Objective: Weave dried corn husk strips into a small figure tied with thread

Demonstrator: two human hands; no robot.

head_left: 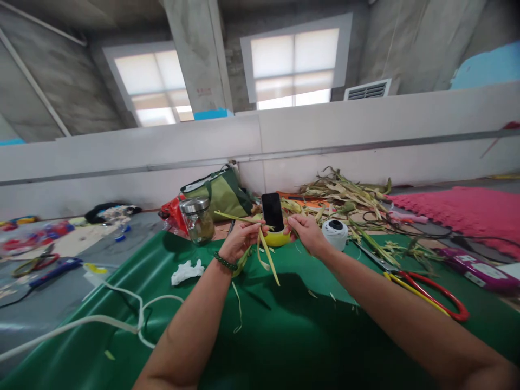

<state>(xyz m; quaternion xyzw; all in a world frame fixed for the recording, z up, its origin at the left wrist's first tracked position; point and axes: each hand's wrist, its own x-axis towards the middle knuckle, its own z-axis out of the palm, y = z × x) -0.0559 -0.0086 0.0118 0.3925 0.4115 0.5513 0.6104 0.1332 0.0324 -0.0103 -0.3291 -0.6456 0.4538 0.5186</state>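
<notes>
My left hand (242, 239), with a dark beaded bracelet at the wrist, is closed in a pinch on pale yellow-green corn husk strips (268, 259). One strip sticks out to the upper left; others hang below the fingers. To its right, my right hand (305, 233) is also pinched closed, and what lies between its fingertips is too small to make out. Behind and between the hands a black phone (272, 211) leans upright on a yellow roll of tape (278, 238). Beside the right wrist stands a white spool of thread (335, 234).
Dried corn husks (345, 192) are heaped at the back right. Red-handled scissors (439, 292) lie on the green mat (260, 346) under my right forearm's far side. A glass jar (197, 221), a green bag (221, 195), crumpled white tissue (187, 272) and a white cable (101, 319) are to the left.
</notes>
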